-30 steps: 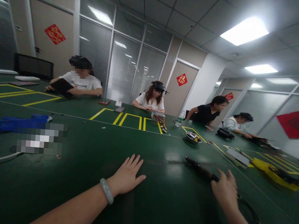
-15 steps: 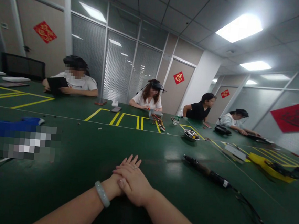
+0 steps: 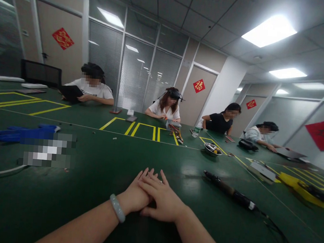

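My left hand (image 3: 136,196) lies flat over the green table (image 3: 95,180), with a pale green bangle (image 3: 117,208) around its wrist. Across its back rests my right hand (image 3: 165,200), fingers stretched out and a ring on one of them. Part of the left hand is hidden under the right. Neither hand holds an object. To the right of both hands lies a black electric screwdriver (image 3: 229,190), its cable trailing toward the lower right corner.
Blue gloves (image 3: 26,133) and a blurred-out item with a white cable (image 3: 3,174) lie at left. Farther off are a metal bowl (image 3: 213,149), a water bottle (image 3: 197,128), a metal box with wires (image 3: 173,125) and a yellow tray (image 3: 297,186). Several people sit across the table.
The right hand has slid a little to the right over the left, and its thumb has come off the left wrist. The view has turned slightly left.
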### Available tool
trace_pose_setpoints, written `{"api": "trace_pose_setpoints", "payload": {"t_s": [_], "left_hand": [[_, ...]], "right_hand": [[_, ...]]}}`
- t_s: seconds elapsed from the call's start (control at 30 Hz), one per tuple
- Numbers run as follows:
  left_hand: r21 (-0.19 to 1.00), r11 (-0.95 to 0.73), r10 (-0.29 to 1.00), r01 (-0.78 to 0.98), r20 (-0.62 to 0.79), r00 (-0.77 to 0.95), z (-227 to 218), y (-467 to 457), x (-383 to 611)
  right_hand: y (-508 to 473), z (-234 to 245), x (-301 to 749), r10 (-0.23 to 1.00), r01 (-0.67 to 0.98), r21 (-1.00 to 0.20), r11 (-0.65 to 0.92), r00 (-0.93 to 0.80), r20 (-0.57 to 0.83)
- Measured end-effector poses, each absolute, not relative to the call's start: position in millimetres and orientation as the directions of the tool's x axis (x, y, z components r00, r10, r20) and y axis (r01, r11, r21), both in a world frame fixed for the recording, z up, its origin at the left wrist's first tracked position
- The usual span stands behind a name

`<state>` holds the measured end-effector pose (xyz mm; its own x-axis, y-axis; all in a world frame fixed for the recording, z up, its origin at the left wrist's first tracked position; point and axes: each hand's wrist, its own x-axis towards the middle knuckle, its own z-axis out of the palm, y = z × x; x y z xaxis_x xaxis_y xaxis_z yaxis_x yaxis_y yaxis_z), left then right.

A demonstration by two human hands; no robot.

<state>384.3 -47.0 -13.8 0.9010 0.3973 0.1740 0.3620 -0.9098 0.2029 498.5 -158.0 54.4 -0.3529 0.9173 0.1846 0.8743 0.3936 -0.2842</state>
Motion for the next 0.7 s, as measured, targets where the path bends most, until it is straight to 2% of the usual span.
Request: {"api": "trace_pose_setpoints", "payload": {"t_s": [0.1, 0.17, 0.2, 0.3, 0.37, 0.4, 0.47, 0.57, 0.7], "left_hand": [[0.265, -0.884, 0.432, 0.384, 0.152, 0.889, -3, -47, 380], [0.299, -0.868, 0.449, 0.396, 0.136, 0.883, 1, -47, 377], [0.308, -0.868, 0.444, 0.39, 0.13, 0.886, 2, -46, 376], [0.324, -0.87, 0.432, 0.373, 0.134, 0.892, 2, -45, 374], [0.325, -0.869, 0.435, 0.374, 0.139, 0.89, 1, -45, 374], [0.327, -0.866, 0.437, 0.378, 0.131, 0.89, 2, -45, 374], [0.335, -0.86, 0.44, 0.385, 0.105, 0.892, 3, -45, 374], [0.341, -0.856, 0.44, 0.389, 0.084, 0.894, 6, -46, 375], [0.327, -0.858, 0.446, 0.396, 0.09, 0.891, 8, -47, 375]], "right_hand": [[-165, 53, 546, 0.958, 0.957, -0.185, 0.222, -0.179, 0.223], [-178, 46, 593, 0.938, 0.991, -0.126, -0.037, 0.078, 0.338], [-188, 41, 619, 0.882, 0.974, -0.11, -0.196, 0.225, 0.414], [-232, 22, 698, 0.537, 0.734, -0.149, -0.663, 0.604, 0.589], [-266, 9, 740, 0.258, 0.459, -0.241, -0.855, 0.78, 0.57], [-281, 4, 756, 0.174, 0.356, -0.271, -0.894, 0.835, 0.522], [-301, -3, 778, 0.104, 0.237, -0.277, -0.931, 0.901, 0.422], [-308, -6, 789, 0.098, 0.198, -0.248, -0.948, 0.926, 0.365], [-302, -4, 792, 0.08, 0.182, -0.275, -0.944, 0.936, 0.344]]}}
